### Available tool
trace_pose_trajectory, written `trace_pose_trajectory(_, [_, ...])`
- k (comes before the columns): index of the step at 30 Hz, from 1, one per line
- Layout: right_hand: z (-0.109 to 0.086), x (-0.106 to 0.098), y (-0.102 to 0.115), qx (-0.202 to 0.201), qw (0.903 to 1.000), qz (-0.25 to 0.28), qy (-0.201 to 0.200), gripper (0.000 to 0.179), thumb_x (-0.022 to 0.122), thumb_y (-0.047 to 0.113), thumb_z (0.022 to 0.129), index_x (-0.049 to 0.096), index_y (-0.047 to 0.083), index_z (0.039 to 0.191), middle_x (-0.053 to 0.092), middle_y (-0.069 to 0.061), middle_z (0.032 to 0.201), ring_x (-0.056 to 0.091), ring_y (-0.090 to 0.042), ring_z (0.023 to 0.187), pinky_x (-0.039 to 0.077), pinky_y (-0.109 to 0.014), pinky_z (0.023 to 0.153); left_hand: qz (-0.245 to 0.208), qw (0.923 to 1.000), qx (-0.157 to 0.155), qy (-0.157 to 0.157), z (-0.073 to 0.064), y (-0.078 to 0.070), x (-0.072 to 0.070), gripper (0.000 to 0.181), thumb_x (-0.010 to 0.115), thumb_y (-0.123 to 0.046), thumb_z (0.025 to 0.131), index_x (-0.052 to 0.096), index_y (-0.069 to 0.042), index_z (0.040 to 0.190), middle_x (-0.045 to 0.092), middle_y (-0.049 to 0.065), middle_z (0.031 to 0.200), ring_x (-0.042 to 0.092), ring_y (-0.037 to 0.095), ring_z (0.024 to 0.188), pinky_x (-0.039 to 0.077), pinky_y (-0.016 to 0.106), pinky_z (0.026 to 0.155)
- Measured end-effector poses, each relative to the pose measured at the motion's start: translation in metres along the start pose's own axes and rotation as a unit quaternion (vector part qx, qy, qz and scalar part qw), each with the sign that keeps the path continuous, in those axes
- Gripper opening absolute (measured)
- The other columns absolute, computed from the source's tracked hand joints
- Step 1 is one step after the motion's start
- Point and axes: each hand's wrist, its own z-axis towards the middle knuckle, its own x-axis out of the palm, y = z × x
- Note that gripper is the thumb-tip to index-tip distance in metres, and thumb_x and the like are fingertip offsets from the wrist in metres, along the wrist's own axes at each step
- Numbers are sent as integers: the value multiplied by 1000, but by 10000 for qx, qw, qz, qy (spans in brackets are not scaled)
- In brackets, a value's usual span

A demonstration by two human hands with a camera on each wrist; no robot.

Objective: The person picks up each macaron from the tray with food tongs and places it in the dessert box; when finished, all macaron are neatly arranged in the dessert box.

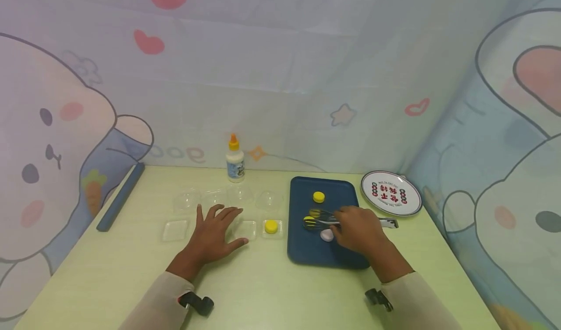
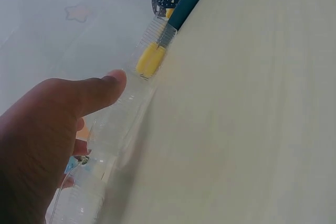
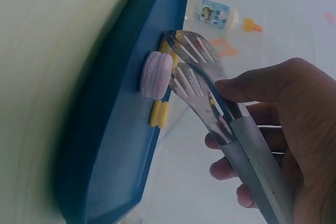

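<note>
The left hand point(image 1: 211, 237) spreads its fingers by clear boxes point(image 1: 246, 229), one holding a yellow cookie point(image 1: 271, 227); the right hand point(image 1: 361, 230) grips tongs point(image 3: 253, 148) over a blue tray point(image 1: 307, 253). Yellow cookies point(image 1: 318, 197) and a purple cookie point(image 3: 156, 75) lie there; a bottle point(image 1: 235, 167) stands farther back.

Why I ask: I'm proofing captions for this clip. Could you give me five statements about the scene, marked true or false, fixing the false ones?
1. The right hand holds metal tongs. True.
2. The bottle with the orange tip lies on its side. False: it stands upright.
3. The pale macaron is on the blue tray. True.
4. The left hand holds the round plate. False: the plate is by the tray's right side, away from that hand.
5. A clear container between the left hand and the tray holds a yellow macaron. True.
</note>
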Motion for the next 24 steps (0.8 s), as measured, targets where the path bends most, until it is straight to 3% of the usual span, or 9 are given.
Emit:
trace_pose_trajectory(15, [2, 8, -5, -77, 9998, 190, -48, 27, 84, 32, 94, 82, 14, 114, 79, -1, 91, 70, -18, 73, 52, -37, 55, 202, 9997, 138, -51, 1, -3, -3, 77, 77, -62, 92, 60, -20, 155, 71, 6, 145, 52, 40, 147, 14, 91, 122])
trace_pose_trajectory(24, [3, 3, 0, -269, 9968, 417, -623, 35, 87, 38, 93, 82, 16, 120, 82, -3, 100, 74, -20, 81, 52, -34, 56, 208, 9997, 101, 15, 2, -2, -4, 77, 75, -63, 93, 59, -20, 155, 70, 6, 147, 52, 41, 148, 13, 91, 122])
